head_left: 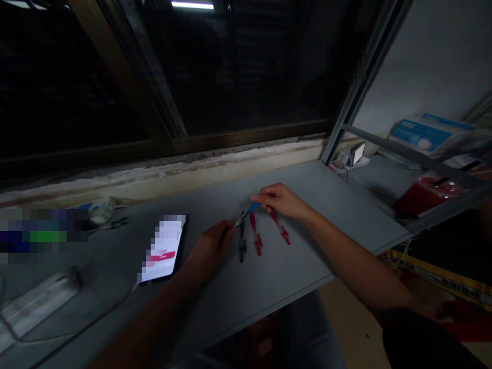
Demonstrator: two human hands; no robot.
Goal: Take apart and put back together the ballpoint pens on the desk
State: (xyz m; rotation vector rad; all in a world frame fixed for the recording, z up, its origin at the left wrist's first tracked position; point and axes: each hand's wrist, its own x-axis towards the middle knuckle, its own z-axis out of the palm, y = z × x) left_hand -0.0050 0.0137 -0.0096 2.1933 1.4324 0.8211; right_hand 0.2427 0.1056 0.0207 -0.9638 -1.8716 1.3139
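A blue pen slants between my two hands above the grey desk. My right hand pinches its upper, blue end between thumb and fingers. At the lower, clear end my left hand is closed, fingertips on the pen. Beneath and beside it lie a black pen, a red pen and a second red pen, side by side on the desk. The upper end of the second red pen is partly covered by my right hand.
A lit phone with a cable lies left of my left hand. Farther left are a white power strip and a white plug or adapter. A metal frame, a blue box and a red container stand at the right.
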